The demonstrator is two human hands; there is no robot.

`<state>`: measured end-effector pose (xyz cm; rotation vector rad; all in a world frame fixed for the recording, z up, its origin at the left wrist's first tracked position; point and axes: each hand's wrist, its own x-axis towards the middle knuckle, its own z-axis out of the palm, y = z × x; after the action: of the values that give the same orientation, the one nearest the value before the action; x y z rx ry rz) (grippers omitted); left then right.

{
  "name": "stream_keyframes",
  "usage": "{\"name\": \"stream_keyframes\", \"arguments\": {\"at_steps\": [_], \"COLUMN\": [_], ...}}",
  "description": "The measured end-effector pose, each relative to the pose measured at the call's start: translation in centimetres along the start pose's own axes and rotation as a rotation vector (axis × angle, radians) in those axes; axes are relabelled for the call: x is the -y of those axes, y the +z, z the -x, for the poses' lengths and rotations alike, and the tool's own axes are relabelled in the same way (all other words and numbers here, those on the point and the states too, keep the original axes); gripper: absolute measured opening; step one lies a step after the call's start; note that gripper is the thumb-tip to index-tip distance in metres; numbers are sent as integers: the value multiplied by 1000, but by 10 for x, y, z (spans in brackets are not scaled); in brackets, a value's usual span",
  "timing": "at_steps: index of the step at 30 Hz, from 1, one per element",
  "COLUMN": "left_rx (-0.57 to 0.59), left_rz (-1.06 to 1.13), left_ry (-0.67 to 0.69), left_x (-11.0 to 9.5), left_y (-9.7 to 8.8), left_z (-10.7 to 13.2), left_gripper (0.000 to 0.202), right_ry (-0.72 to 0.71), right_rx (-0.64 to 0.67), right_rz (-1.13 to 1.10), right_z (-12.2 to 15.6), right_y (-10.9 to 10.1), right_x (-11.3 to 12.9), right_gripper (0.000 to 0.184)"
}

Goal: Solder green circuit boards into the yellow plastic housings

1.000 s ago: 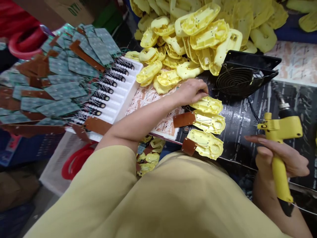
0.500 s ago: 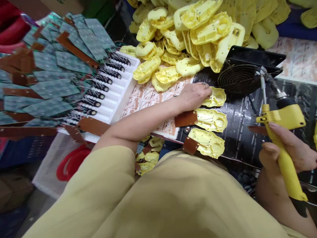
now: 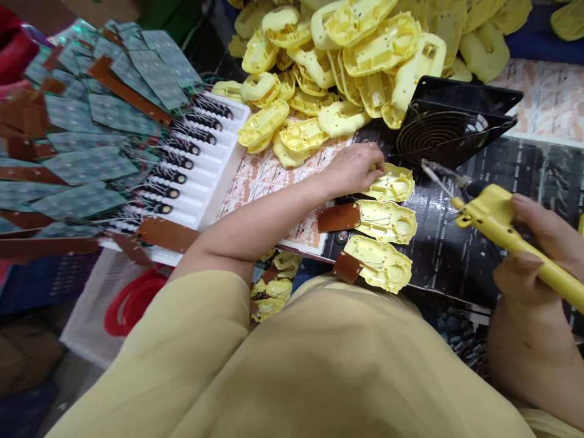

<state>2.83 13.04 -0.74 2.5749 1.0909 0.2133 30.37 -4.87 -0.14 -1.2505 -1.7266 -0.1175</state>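
Observation:
My left hand (image 3: 353, 167) rests with curled fingers on the top yellow plastic shell (image 3: 393, 183), pinching its left edge. Below it lie two more yellow shells (image 3: 387, 221) (image 3: 379, 263), each with a brown circuit strip (image 3: 339, 217) at its left end. My right hand (image 3: 538, 249) is closed round the yellow soldering iron (image 3: 506, 226), whose metal tip (image 3: 438, 171) points left toward the top shell, a short gap away.
A big heap of yellow shells (image 3: 360, 55) fills the back. A black fan (image 3: 444, 131) stands just behind the work spot. A white tray (image 3: 207, 164) holding wired parts and several green and brown circuit boards (image 3: 100, 134) lies at the left.
My right hand has swung the soldering iron down from upright, so its tip now points left toward the top shell. My left hand has kept hold of that shell.

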Motion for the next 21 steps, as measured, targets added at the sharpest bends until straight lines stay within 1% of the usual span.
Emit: {"name": "stream_keyframes", "arguments": {"at_steps": [2, 3, 5, 7, 9, 11, 13, 16, 19, 21], "left_rx": [10, 12, 11, 1, -13, -20, -14, 11, 29, 28], "left_rz": [-33, -46, -66, -85, -102, -113, -113, -109, -103, -96], "left_ry": [-10, -8, 4, 18, 30, 38, 33, 3, -13, -11], "left_x": [-3, -4, -6, -8, -10, -10, -11, -13, -15, -14], "left_y": [-2, -2, -2, -1, 0, 1, 0, -2, -2, -2], "left_z": [0, 1, 2, 4, 6, 7, 7, 7, 6, 6], "left_gripper": [32, 32, 32, 33, 33, 33, 33, 34, 35, 35], "right_ry": [-49, -45, 74, 189, 246, 264, 252, 184, 143, 127], "right_rx": [69, 72, 107, 133, 132, 109, 118, 145, 119, 127], "right_rz": [-25, -37, -95, -167, -221, -222, -201, -213, -244, -257], "right_z": [-5, -6, -7, -7, -8, -11, -15, -21, -24, -25], "right_y": [4, 6, 11, 16, 20, 21, 21, 21, 23, 24], "right_x": [-4, -5, -6, -10, -16, -22, -27, -31, -33, -34], "right_gripper": [47, 45, 50, 49, 42, 36, 32, 26, 27, 25]}}
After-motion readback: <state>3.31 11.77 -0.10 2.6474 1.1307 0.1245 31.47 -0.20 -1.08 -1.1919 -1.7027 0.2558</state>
